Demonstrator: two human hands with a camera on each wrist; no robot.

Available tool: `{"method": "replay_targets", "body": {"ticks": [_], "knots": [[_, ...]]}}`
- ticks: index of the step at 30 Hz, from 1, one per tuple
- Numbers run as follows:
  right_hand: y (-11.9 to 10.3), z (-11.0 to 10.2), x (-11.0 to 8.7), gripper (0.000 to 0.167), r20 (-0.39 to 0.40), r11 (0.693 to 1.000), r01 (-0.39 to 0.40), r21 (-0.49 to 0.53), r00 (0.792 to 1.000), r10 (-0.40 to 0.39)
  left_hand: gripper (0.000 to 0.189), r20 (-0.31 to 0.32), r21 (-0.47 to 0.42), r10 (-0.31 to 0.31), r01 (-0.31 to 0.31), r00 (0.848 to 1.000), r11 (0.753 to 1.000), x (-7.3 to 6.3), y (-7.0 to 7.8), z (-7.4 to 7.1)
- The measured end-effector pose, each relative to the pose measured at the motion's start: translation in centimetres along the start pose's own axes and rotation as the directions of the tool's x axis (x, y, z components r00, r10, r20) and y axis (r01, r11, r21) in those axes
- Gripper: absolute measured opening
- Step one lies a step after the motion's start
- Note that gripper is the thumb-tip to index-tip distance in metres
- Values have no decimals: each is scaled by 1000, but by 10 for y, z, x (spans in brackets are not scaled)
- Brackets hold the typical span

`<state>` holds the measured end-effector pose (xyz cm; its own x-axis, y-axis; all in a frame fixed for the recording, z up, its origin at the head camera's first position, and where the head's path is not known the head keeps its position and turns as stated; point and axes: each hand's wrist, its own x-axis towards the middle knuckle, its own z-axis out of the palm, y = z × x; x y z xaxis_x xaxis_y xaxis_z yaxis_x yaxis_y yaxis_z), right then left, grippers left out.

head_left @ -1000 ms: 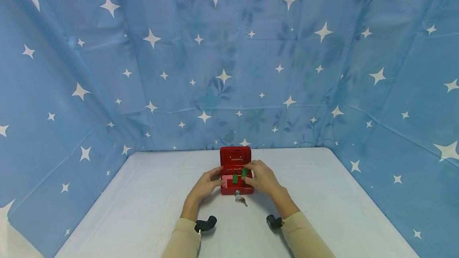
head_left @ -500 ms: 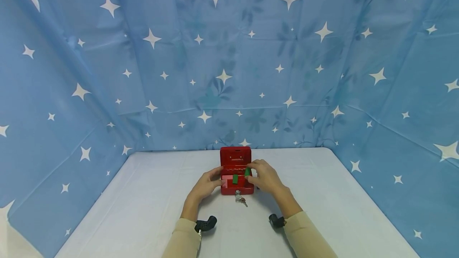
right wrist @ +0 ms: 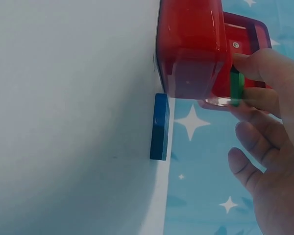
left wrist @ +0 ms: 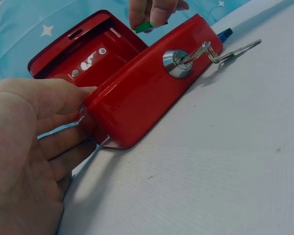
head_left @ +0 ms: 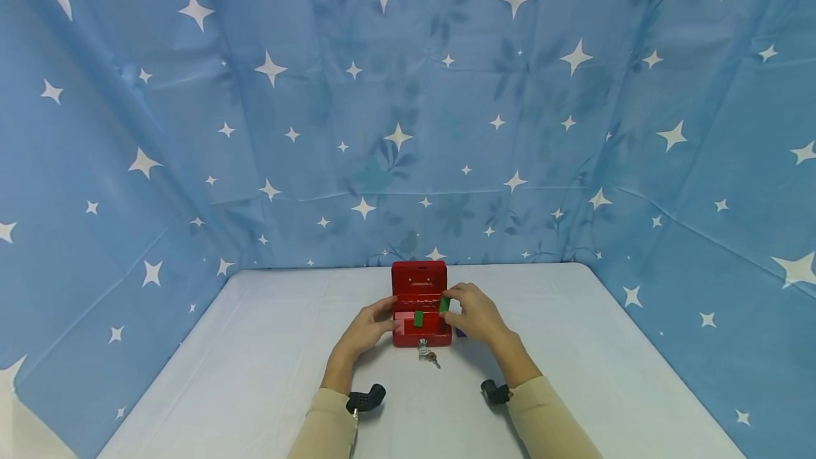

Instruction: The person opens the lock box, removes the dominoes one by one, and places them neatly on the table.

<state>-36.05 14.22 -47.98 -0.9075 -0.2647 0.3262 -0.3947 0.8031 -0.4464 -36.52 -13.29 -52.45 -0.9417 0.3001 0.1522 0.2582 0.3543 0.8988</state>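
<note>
A red cash box (head_left: 408,340) stands on the table with its lid (head_left: 418,276) raised. My left hand (head_left: 365,330) grips the box's left side, its thumb at the rim in the left wrist view. Between thumb and fingers, my right hand (head_left: 477,314) pinches a green block (right wrist: 237,85) above the box's right edge. A second green block (head_left: 418,319) lies inside, beside pink pieces (head_left: 404,315) at the left. Keys (left wrist: 232,52) hang from the round lock (left wrist: 177,63) on the front wall.
Close to the box's right side, a blue block (right wrist: 159,127) lies on the white table (head_left: 274,360), partly hidden by my right hand in the head view. Behind the table hangs a blue curtain (head_left: 319,126) with white stars.
My right hand has shifted a little to the right with the green block, from over the box's inside to its right edge. My left hand and the box have stayed put.
</note>
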Motion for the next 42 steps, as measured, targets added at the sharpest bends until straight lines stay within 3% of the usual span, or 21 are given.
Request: {"method": "replay_targets", "body": {"ticks": [15,28,34,42], "knots": [[5,-3,-1,45,-6,1000,13,-10,1000,-13,62,16,-37,14,-13,1000,999,0,0,0],[9,-7,0,42,29,1000,12,-1,1000,-12,64,-1,-5,-4,4,1000,1000,0,0,1],[10,-7,-2,41,21,1000,24,-11,999,-24,63,-8,-39,16,-17,1000,999,0,1,1],[14,-11,-3,41,69,999,25,22,997,-27,63,18,-58,4,-3,1000,998,0,1,1]]}}
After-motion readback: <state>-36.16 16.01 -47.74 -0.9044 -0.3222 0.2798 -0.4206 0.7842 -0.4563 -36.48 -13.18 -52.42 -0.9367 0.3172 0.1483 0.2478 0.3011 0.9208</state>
